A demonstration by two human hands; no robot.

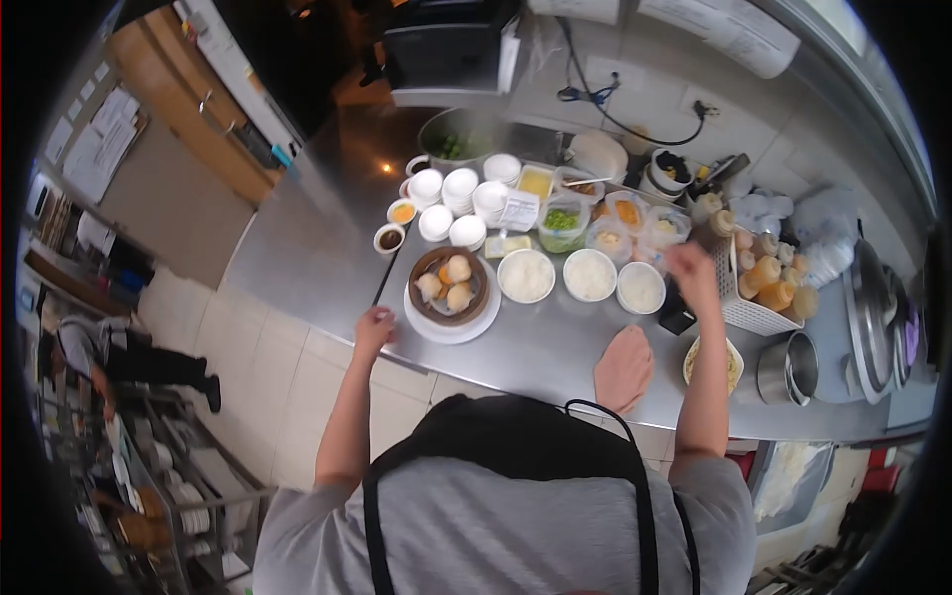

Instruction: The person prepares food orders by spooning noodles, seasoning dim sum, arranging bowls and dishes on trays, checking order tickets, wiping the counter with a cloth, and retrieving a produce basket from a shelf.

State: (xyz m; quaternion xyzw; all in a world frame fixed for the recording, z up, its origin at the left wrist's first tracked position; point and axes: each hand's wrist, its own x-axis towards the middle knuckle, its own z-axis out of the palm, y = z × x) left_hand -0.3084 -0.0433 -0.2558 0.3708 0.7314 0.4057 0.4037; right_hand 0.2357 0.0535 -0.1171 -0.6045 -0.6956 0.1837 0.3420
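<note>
My left hand (375, 329) is at the counter's front edge, fingers curled; anything inside them is hidden. To its right, a round bamboo steamer (478, 307) holding several dumplings (458, 297) sits on a white plate (446, 330). My right hand (692, 275) is over the counter, fingertips drawn together; I cannot make out anything between them. Just left of it stands a bowl of white rice (642, 289), beside two similar bowls (590, 276) (526, 277). Under my right forearm is a bowl of pale chopped food (736, 369). A pinkish cloth (624, 369) lies near the front edge.
Stacked white cups (460, 188), sauce cups (390, 238) and a tub of chopped greens (562, 223) stand behind the bowls. On the right are a white basket of sauce bottles (739, 297) and metal pots (788, 367). Another person (99, 347) stands at far left near shelving.
</note>
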